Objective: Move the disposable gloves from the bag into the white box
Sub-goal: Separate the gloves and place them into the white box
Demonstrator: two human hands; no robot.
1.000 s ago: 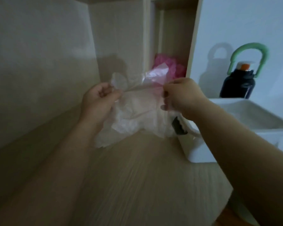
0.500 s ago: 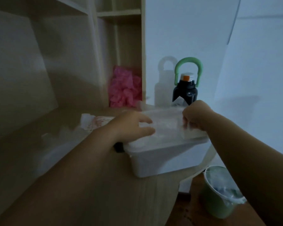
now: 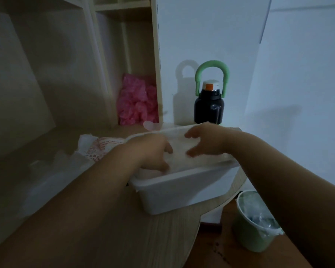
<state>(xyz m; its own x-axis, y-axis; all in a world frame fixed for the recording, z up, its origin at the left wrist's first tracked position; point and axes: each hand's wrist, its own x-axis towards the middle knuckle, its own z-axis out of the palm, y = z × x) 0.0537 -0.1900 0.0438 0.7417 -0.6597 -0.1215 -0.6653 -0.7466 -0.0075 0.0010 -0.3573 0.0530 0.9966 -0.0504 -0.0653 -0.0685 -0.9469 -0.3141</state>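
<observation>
Translucent plastic, i.e. the disposable gloves (image 3: 179, 156), is seen lying in the white box (image 3: 182, 192), directly under both hands. The stack's long axis runs w/ the box, left to right, its right end a bit farther off. The left hand (image 3: 153, 151) is laid on the near-left part and the right hand (image 3: 205, 140) on the far-right part. Fingers of both are spread and lightly bent, pressed on the gloves, w/ nothing clearly pinched. The bag (image 3: 99, 149) is seen crumpled on the bench (image 3: 124, 238) just left of the box, nearer the left hand. Whether gloves remain in it can't be told. If so, a reach left is called for.
</observation>
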